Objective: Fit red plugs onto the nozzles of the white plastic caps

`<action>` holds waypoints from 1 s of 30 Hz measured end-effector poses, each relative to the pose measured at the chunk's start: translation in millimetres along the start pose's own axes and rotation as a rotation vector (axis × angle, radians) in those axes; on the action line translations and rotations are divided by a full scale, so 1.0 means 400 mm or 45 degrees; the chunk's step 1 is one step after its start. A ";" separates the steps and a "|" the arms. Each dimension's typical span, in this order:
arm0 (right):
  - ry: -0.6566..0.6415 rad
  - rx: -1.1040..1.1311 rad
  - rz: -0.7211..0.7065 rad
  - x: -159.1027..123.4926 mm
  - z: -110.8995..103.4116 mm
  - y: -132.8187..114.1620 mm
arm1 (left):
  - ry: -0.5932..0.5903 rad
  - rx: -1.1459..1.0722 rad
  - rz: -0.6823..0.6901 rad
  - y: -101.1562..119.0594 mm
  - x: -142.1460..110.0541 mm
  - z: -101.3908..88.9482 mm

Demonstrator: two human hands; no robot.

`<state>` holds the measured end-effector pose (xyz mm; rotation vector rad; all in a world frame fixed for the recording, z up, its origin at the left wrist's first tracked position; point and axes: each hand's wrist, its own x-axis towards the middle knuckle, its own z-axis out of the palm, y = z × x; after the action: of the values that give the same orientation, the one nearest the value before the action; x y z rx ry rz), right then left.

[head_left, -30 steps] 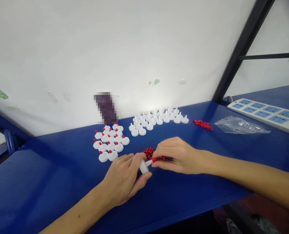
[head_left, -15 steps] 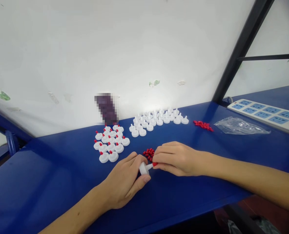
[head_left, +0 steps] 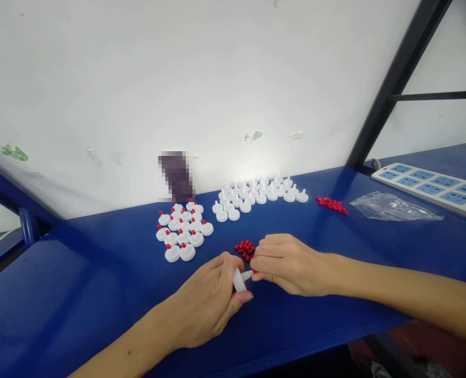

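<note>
My left hand (head_left: 213, 299) grips a white nozzle cap (head_left: 240, 280) by its wide round base, the thin spout pointing right. Pinched in my right hand (head_left: 290, 265) is a small red tip cap (head_left: 254, 271), which sits at the end of that spout; my fingers hide most of it. Just behind my fingertips lies a small pile of loose red tip caps (head_left: 245, 249). Farther left stand several white nozzle caps with red tips (head_left: 183, 236). At the back, near the wall, is a group of white nozzle caps with bare spouts (head_left: 252, 197).
A second heap of red tip caps (head_left: 332, 205) lies at the right, beside a clear plastic bag (head_left: 396, 206). Beyond it is a white power strip (head_left: 430, 184) with blue sockets. A blurred dark object (head_left: 178, 176) leans on the wall. The table (head_left: 99, 257) is blue.
The view has shifted slightly, so the things on the table appear a little farther right. Both hands sit slightly lower in view, still holding the white nozzle cap and the red tip cap together.
</note>
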<state>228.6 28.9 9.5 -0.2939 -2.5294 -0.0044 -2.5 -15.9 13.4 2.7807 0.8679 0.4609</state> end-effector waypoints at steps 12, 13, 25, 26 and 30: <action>-0.204 0.676 0.433 0.029 -0.041 -0.040 | 0.225 0.358 0.154 0.003 0.008 0.016; -0.205 0.681 0.434 0.029 -0.041 -0.039 | 0.215 0.357 0.142 0.003 0.008 0.012; -0.217 0.800 0.615 0.026 -0.032 -0.024 | 0.381 0.463 0.168 -0.007 0.026 0.015; -0.212 0.772 0.605 0.025 -0.031 -0.022 | 0.385 0.476 0.163 -0.007 0.026 0.015; -0.109 0.635 0.533 0.021 -0.025 -0.017 | 0.431 0.409 0.125 -0.008 0.022 0.018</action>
<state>225.9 23.3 22.7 -0.6161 -2.4017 0.7991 5.0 -8.9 7.9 3.1022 0.9480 0.9035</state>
